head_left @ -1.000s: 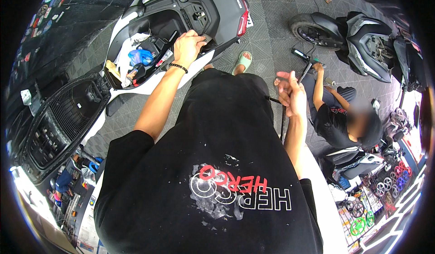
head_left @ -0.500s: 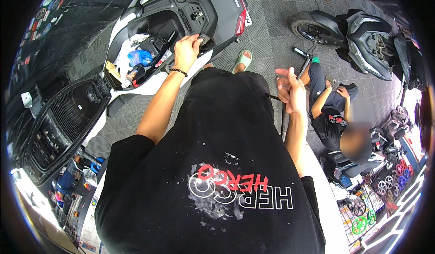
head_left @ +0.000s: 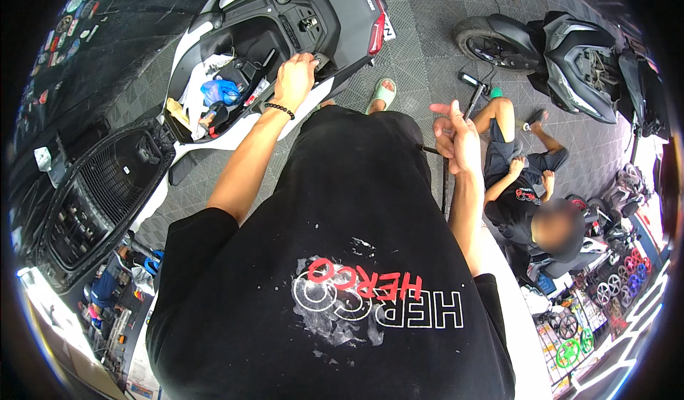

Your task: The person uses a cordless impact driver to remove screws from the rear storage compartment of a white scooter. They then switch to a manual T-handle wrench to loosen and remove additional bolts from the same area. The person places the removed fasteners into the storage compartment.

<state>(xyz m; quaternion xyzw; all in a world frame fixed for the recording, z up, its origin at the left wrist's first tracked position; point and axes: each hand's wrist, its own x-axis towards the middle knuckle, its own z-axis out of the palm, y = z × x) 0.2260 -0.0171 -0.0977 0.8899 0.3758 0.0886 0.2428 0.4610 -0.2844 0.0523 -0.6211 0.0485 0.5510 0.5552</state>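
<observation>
A white and grey scooter (head_left: pixel 347 22) stands ahead and to the left, its seat (head_left: pixel 107 197) tipped up with the underside showing. My left hand (head_left: pixel 293 83), a beaded bracelet at its wrist, is at the near edge of the tail, beside the storage compartment. Its fingers are pinched together there; whatever is between them is hidden. My right hand (head_left: pixel 459 143) hovers off my right thigh, with fingers loosely bent and apart and nothing visible in it. Inside the compartment (head_left: pixel 246 42) lie a blue plastic bag (head_left: pixel 221 92), white sheet material (head_left: pixel 197 86) and other loose items.
At the right, a co-worker (head_left: pixel 524 179) sits low with knees bent, near a second dark scooter (head_left: pixel 584 72). A thin black rod-like thing (head_left: pixel 445 190) runs below my right hand. Coloured wheel-shaped parts (head_left: pixel 620 286) fill a display at the lower right.
My left hand stays at the scooter's tail, its fingers slightly turned. My right hand has barely shifted. The co-worker has moved their legs, one knee raised and the other foot farther out.
</observation>
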